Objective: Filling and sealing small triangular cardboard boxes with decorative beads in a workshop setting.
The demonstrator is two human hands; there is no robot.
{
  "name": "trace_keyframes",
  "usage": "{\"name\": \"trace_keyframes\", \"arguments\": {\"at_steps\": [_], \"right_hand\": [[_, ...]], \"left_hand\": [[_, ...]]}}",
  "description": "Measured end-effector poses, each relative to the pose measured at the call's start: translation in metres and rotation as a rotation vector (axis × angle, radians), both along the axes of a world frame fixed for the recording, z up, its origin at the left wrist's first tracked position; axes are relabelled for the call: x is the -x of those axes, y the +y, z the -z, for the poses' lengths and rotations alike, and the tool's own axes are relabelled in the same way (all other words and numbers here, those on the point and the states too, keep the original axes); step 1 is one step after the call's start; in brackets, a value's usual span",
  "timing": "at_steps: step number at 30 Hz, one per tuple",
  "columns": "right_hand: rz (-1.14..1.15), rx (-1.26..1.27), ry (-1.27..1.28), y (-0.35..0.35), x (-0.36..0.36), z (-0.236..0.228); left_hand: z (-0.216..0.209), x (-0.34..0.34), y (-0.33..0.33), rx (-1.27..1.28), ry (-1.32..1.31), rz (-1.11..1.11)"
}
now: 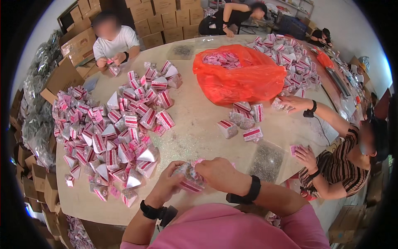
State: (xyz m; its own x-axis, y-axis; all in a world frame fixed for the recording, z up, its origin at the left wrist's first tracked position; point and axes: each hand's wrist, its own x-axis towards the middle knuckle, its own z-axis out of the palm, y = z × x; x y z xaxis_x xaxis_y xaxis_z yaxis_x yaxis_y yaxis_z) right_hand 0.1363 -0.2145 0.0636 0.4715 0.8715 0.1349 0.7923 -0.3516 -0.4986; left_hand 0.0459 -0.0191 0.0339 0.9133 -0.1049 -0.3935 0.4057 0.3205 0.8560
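Note:
Close in front of me I hold a wedge-shaped cake-slice piece (190,182), white with a dark pink band, in clear wrap. My left hand (166,182) is closed around its left side. At its upper right, the fingers of my right hand (217,173) are pinched near a small pink tag (199,162); whether they grip the tag or the wrap I cannot tell. A large heap of similar wrapped wedges (120,143) spreads to the left of my hands. A few more wedges (242,118) lie ahead to the right.
A red plastic bag (236,81) full of pink tags stands on the pale table (182,139). Right of my hands lies a clear tray of thin metal pieces (267,162). Co-workers sit at the right (338,155) and far left (114,43). Cardboard boxes (166,20) stack behind.

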Motion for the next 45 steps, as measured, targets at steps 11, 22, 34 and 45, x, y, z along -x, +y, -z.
{"name": "trace_keyframes", "arguments": {"at_steps": [11, 22, 34, 45], "right_hand": [[-0.052, -0.161, 0.729, -0.007, -0.001, 0.001], [-0.013, -0.265, 1.321, -0.015, -0.005, 0.023], [0.195, -0.223, 0.928, -0.025, 0.004, 0.040], [0.860, 0.162, 0.313, -0.235, -0.015, 0.133]], "left_hand": [[-0.002, 0.006, -0.001, 0.028, 0.005, 0.095], [-0.006, 0.011, -0.011, -0.047, -0.017, 0.048], [0.013, 0.018, 0.013, -0.234, 0.064, -0.031], [0.005, 0.051, 0.196, -0.390, 0.019, -0.712]]}}
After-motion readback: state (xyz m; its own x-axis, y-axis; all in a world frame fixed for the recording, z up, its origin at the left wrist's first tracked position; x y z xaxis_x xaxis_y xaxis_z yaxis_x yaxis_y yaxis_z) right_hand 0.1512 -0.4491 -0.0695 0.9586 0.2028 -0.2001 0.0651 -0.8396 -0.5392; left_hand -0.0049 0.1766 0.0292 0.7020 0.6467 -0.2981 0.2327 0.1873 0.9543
